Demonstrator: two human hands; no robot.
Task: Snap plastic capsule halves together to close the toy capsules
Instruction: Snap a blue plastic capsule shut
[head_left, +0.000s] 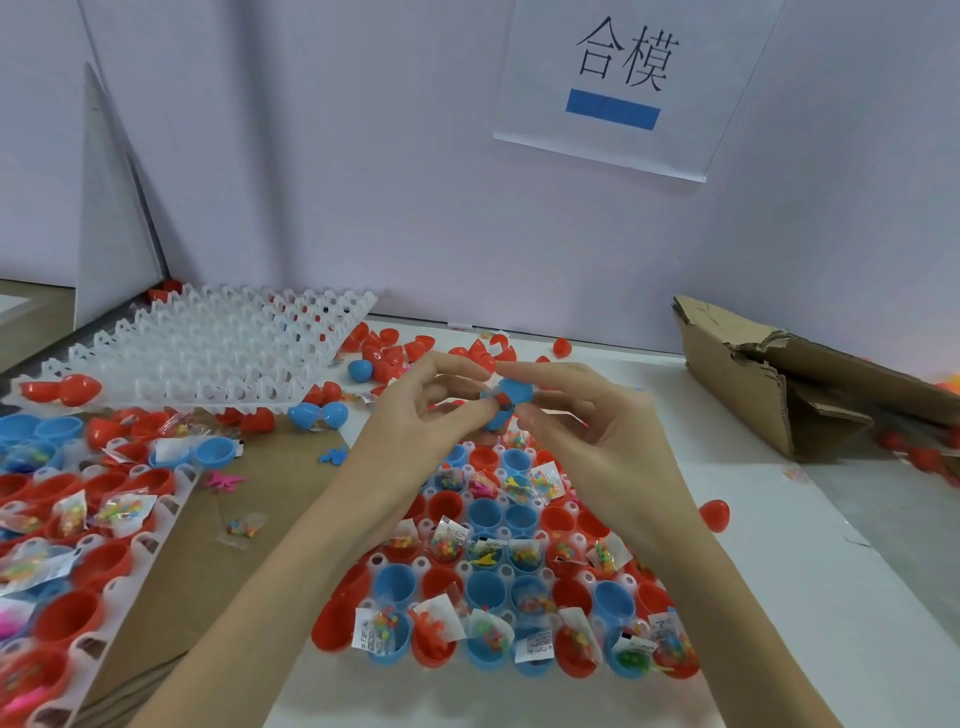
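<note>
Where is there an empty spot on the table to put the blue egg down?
Bare white tabletop lies right of the filled tray, before the torn cardboard box, with one red capsule on it. Brown cardboard between the two filled trays is mostly free. Behind the hands, loose red halves crowd the table.

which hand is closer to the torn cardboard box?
Right. The right hand is above the tray's far edge, pinching the blue capsule, with bare table between it and the cardboard box. The left hand pinches the capsule from the other side, farther off.
</note>
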